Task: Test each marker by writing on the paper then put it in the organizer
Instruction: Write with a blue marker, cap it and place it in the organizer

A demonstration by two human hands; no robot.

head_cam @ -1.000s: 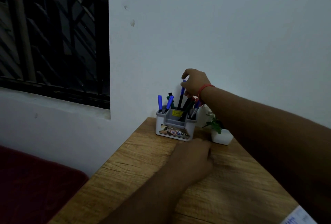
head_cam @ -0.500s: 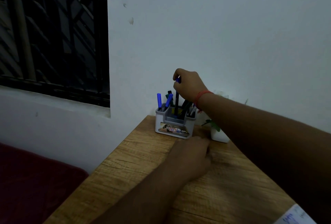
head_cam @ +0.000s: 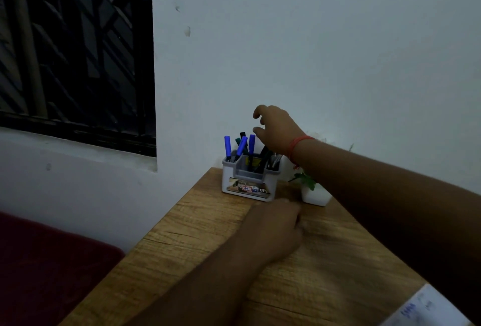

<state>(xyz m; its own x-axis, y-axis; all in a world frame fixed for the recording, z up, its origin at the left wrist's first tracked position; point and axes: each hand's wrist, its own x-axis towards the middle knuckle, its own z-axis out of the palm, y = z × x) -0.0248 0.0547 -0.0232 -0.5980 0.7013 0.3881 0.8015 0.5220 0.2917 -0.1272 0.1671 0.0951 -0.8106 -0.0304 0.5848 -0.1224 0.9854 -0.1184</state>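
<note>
Right hand (head_cam: pixel 279 130) hovers empty, fingers loosely spread, above the organizer (head_cam: pixel 250 182) — left hand (head_cam: pixel 276 224) lies relaxed on the table (head_cam: pixel 338 260).

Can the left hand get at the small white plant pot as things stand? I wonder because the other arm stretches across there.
Probably yes, awkwardly. The left hand rests on the wooden table just short of the small white plant pot, but the right forearm crosses above the pot, covering its right side.

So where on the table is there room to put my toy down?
Bare wood lies left of the left hand, in front of the organizer, and between that hand and the paper. The back corner is crowded: organizer, plant pot, right hand.
</note>
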